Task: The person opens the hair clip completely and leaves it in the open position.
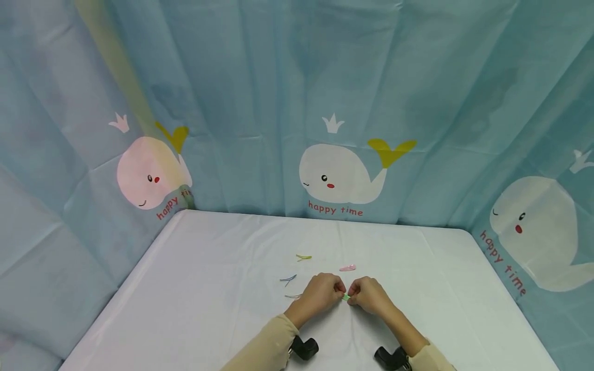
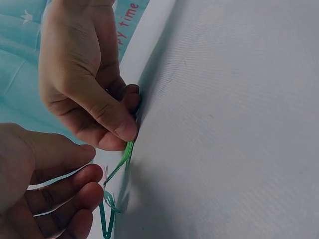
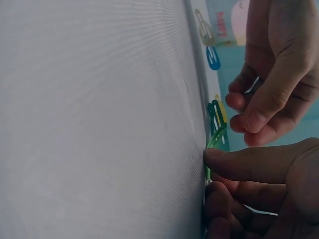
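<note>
Between thumb and fingers, my right hand (image 1: 369,295) pinches a small green hair clip (image 2: 128,150) low over the white table. Part of the clip is covered by the fingertips. My left hand (image 1: 324,290) is just left of it, its thumb and fingers loosely bent; in the left wrist view a gap shows between thumb and forefinger, with nothing held. In the right wrist view, the light green clip (image 3: 217,138) sticks out past the right thumb toward the left fingertips. A dark green clip shape (image 3: 215,113) overlaps it there.
On the white table (image 1: 209,288) lie a yellow hair clip (image 1: 303,257), a pink one (image 1: 347,268), a blue one (image 1: 289,279) and a greyish one (image 1: 293,296), partly behind the left hand. A blue whale-print curtain (image 1: 260,103) surrounds the back and sides.
</note>
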Demonstrator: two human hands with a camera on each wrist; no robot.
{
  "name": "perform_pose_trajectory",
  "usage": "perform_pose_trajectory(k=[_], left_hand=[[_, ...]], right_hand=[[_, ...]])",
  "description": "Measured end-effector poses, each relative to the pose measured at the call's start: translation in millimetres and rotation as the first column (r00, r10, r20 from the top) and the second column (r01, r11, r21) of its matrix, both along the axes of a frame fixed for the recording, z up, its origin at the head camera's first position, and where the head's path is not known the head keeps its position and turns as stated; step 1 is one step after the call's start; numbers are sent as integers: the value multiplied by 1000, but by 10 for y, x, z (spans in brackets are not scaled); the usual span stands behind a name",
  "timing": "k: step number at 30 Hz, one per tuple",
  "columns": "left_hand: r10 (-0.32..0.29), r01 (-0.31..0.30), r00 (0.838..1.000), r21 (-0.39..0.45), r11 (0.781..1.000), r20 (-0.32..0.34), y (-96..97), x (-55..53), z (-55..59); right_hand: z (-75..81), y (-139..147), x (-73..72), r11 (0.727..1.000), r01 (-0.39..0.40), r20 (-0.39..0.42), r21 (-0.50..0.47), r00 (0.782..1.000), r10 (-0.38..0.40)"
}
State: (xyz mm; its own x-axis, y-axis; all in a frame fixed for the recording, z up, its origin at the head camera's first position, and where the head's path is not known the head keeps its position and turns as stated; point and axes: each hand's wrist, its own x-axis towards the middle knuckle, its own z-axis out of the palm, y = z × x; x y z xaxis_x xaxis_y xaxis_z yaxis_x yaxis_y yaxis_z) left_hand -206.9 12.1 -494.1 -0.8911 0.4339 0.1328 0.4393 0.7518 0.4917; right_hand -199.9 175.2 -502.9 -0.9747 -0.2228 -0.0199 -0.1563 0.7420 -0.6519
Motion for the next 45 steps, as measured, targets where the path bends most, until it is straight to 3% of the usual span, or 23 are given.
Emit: perform_pose_trajectory(k=[5,20,24,28,36,45], left_hand=[[-13,13,1000,-9,1000,-12,-8,7,-8],[-30,30,999,20,999,-18,-24,19,-30],[-39,39,999,47,998,9,-20,13,-28],[-52,44,995,102,994,80,-26,6,-30],[-73,12,977,291,957,199,-56,-9,-3],[-75,-53,956,419,907,284,-118,4,89]], right_hand=[[-3,8,12,1000,7,17,6,1000,-7],[39,245,-65,987,-106,89,-120,989,117],[64,255,-70,980,-123,94,-154,986,139],[98,269,-76,974,-126,109,-189,983,148],[230,336,-99,955,-84,156,-283,979,133],[312,359,-91,944,-56,172,-326,978,117]])
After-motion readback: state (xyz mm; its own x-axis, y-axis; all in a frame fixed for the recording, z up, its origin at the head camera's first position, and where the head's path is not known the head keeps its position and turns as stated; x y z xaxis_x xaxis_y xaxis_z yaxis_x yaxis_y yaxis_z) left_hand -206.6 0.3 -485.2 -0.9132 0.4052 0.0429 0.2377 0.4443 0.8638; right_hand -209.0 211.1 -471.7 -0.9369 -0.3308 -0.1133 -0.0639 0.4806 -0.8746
